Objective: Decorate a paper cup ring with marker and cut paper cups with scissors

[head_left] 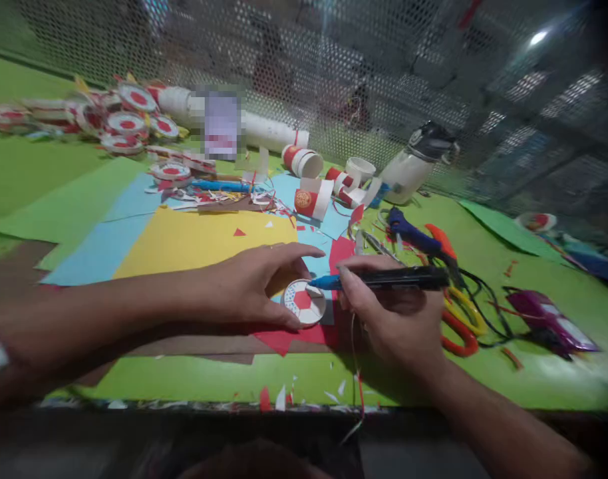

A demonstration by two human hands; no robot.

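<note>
A small round white disc (pixel 314 313) with a raised rim lies on the papers in front of me. It bears a red hexagon in the middle, radiating lines and blue dots on its left part. My left hand (pixel 264 283) steadies it, thumb at the lower rim and index finger arched above; the other fingertips are partly hidden. In my right hand (pixel 388 306) is a black marker (pixel 398 277) with a blue front end, held like a pen. Its tip meets or hovers just over the disc's upper right; I cannot tell which.
Yellow paper (pixel 204 239) and blue paper (pixel 99 233) lie to the left. Scissors (pixel 458 332), a glue gun (pixel 414 233) and a purple pouch-like object (pixel 548 319) sit right. Behind are cut paper cups (pixel 314 199), a clear bottle (pixel 408 169) and piled decorated discs (pixel 127 123).
</note>
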